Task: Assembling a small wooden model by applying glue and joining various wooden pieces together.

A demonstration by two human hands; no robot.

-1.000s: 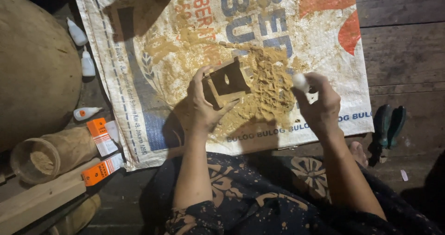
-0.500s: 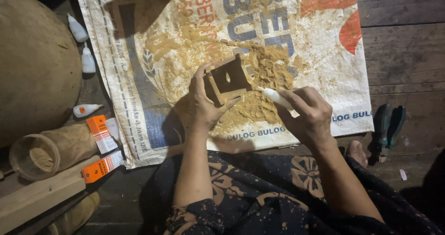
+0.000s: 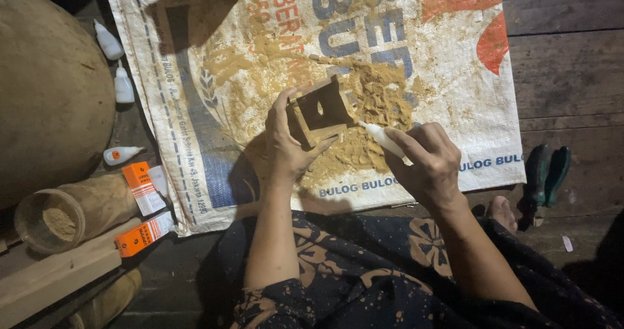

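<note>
- While the left hand (image 3: 286,144) holds a small wooden box piece (image 3: 320,108) tilted above the woven sack (image 3: 455,108), its grip is clamped around the piece's lower side, fingers wrapped on the near edge.
- The right hand (image 3: 429,160) has its grip closed on a small white glue bottle (image 3: 383,139), with the nozzle touching the piece's right edge.
- Judging by this, the gluing looks to be in mid-course: the piece already looks joined into an open frame with a hole in its back wall, yet glue seems to be going onto a seam right now.
- A heap of sawdust (image 3: 377,98) lies on the sack just behind the piece, spread wide and clumped; whether any has gone onto this seam I cannot tell.
- Well apart at the left lie three more white bottles (image 3: 122,85), orange packets (image 3: 140,179) and a jar of sawdust (image 3: 55,218), all untouched.
</note>
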